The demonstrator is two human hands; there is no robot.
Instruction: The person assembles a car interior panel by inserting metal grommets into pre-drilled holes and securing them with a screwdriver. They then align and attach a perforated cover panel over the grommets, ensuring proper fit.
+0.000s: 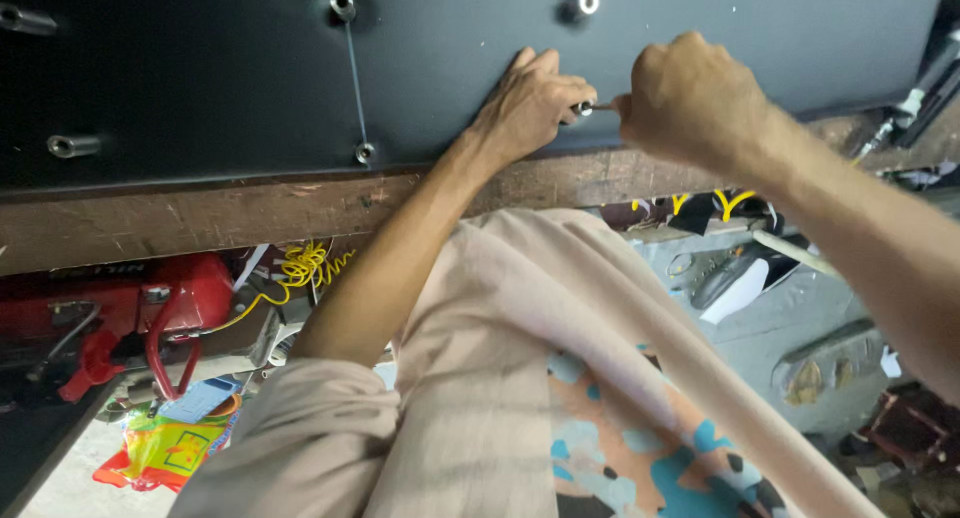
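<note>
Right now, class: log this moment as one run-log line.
left hand: steadies metal fitting on black panel | right hand: fist gripping thin tool at fitting | panel rests on wooden bench

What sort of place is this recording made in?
Most likely a small workshop. The left hand and right hand work a small tool at a metal fitting on a black panel laid on a worn wooden bench; a red machine and a yellow coiled hose sit below.
</note>
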